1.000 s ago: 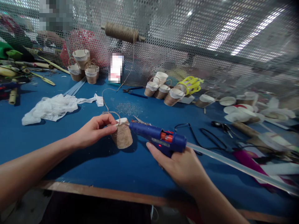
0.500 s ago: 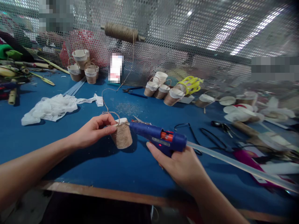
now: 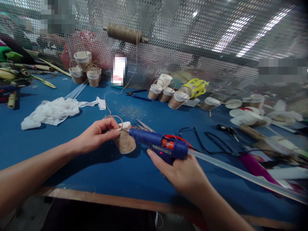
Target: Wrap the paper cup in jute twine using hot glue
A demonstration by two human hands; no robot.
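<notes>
Between the thumb and fingers of my left hand (image 3: pixel 102 133) is the rim of a small cup wrapped in brown twine (image 3: pixel 125 142), tilted over the table. A length of loose twine (image 3: pixel 106 102) runs from the cup up toward the spool at the back. My right hand (image 3: pixel 184 175) is closed around the grip of a blue glue gun (image 3: pixel 158 141), which has a long clear glue stick (image 3: pixel 235 171) out of its rear. The nozzle meets the twine near the cup's rim, beside my left fingertips. Partly behind the gun lie red-handled scissors (image 3: pixel 145 125).
A twine spool (image 3: pixel 124 33) hangs on the perforated metal screen (image 3: pixel 178 38). Twine-wrapped cups (image 3: pixel 93 78) stand at the back left, more at centre right. White lace (image 3: pixel 51 112) lies left, pliers (image 3: pixel 138 95) behind, cables and keys (image 3: pixel 231 132) right. A wooden edge (image 3: pixel 108 200) borders the table.
My right hand has shifted the glue gun slightly left, so its nozzle overlaps the cup's upper side. More of the scissors shows behind it. My left hand and the cup stay almost still.
</notes>
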